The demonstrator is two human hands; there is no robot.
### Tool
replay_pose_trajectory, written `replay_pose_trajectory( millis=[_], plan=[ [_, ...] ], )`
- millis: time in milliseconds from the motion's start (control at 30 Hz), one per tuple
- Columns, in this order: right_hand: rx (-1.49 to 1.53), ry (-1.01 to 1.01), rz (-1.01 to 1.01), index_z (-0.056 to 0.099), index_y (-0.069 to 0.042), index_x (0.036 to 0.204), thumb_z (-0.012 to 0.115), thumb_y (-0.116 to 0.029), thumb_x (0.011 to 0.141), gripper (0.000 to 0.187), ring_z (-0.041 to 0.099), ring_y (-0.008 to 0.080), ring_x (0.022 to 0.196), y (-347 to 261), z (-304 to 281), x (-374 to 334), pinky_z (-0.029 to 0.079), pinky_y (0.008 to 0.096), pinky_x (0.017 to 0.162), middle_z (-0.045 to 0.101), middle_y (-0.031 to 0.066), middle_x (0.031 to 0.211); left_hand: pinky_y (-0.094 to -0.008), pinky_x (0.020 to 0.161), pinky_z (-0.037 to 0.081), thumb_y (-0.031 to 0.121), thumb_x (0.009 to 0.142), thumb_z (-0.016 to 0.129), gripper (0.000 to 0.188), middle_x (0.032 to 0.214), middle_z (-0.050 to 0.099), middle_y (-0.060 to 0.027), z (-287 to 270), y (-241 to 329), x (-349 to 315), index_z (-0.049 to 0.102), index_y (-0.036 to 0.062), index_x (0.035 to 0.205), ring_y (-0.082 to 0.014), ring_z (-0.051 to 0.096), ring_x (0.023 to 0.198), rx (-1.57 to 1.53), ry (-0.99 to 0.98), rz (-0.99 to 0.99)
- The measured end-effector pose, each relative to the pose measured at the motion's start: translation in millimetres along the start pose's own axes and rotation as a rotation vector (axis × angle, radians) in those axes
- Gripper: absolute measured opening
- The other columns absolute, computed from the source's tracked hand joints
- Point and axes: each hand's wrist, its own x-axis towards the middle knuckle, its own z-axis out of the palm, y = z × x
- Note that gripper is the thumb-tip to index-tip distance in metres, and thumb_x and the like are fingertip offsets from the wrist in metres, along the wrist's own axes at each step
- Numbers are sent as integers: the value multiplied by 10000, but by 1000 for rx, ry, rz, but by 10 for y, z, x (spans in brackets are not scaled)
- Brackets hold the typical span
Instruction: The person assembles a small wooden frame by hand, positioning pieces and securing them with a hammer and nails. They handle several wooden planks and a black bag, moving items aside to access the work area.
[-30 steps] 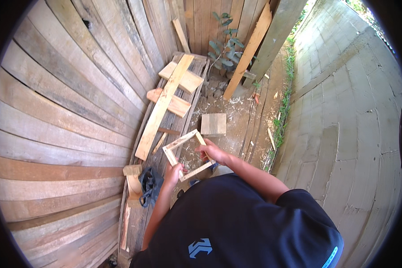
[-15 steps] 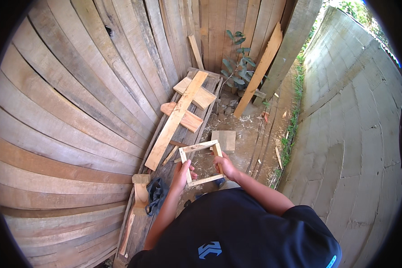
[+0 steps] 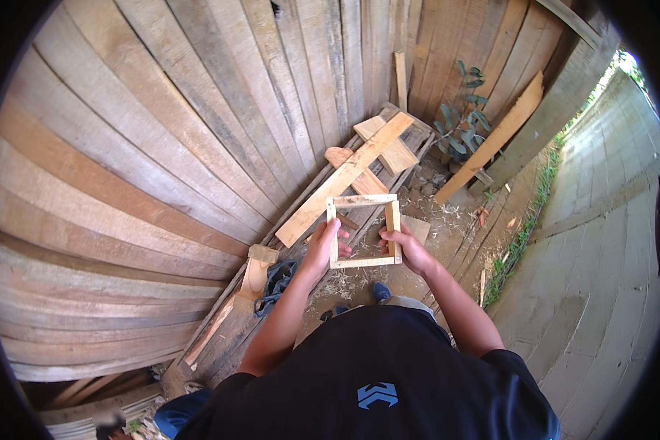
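Between my two hands I hold up a small square wooden frame (image 3: pixel 362 262) made of pale strips joined at the corners. My left hand (image 3: pixel 321 248) grips its left side strip, thumb along the front and fingers curled behind. On the opposite strip, my right hand (image 3: pixel 409 249) is closed the same way. Through the frame's opening show parts of the bench and the shaving-strewn ground. Just beyond the frame, a long plank (image 3: pixel 345 178) lies across a rounded-end board (image 3: pixel 368 181) and a wider wooden piece (image 3: pixel 397 155).
The old plank bench (image 3: pixel 231 345) runs along a board wall (image 3: pixel 161 147), bearing a dark bag (image 3: pixel 275 286) and a shaped wooden block (image 3: pixel 257 275). A leaning board (image 3: pixel 491 143) and leafy plant (image 3: pixel 466 110) stand at the far end. A grey block wall (image 3: pixel 594 293) closes the right.
My view has turned, so the surroundings sit further right. The frame has gone from tilted to nearly square-on, with both hands still holding its sides.
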Motion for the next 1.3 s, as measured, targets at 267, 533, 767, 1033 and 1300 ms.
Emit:
replay_pose_trajectory(
  millis=[267, 533, 767, 1033, 1300],
  plan=[
    [-8, -76, -17, 334, -15, 1394, 609, -201, 822, 661, 517, 131, 708, -165, 294, 317, 435, 292, 646, 513, 40, 812, -279, 626, 511, 442, 938, 571, 457, 945, 571, -56, -117, 268, -136, 465, 58, 1161, -127, 584, 749, -27, 87, 120],
    [-120, 76, 96, 505, -68, 1265, 567, -206, 781, 507, 419, 91, 620, -270, 699, 436, 359, 267, 538, 450, -19, 769, -254, 540, 390, 320, 868, 606, 366, 841, 486, 14, -273, 62, -152, 493, 79, 1119, -74, 458, 653, -76, 281, 121],
    [-230, 37, 164, 510, -67, 1248, 559, -208, 759, 511, 393, 88, 596, -280, 833, 464, 340, 270, 518, 439, -20, 736, -270, 550, 379, 222, 824, 556, 500, 831, 470, 1, -262, -95, -341, 440, 17, 1265, -83, 447, 652, -229, 401, 104],
    [-234, -102, 243, 529, -79, 1209, 571, -200, 753, 474, 392, 79, 568, -40, 822, 576, 339, 265, 500, 437, -31, 723, -271, 541, 376, 201, 796, 555, 507, 790, 457, -2, -217, -327, -568, 439, 19, 1255, -87, 444, 632, -268, 564, 98],
    [-307, -322, 543, 556, -116, 1107, 605, -245, 770, 364, 562, 133, 761, 516, 717, 620, 469, 329, 650, 556, -11, 847, -283, 496, 377, 262, 842, 552, 170, 733, 447, 14, -252, -980, -911, 455, 150, 927, -100, 434, 582, -329, 793, -93]
  ],
)
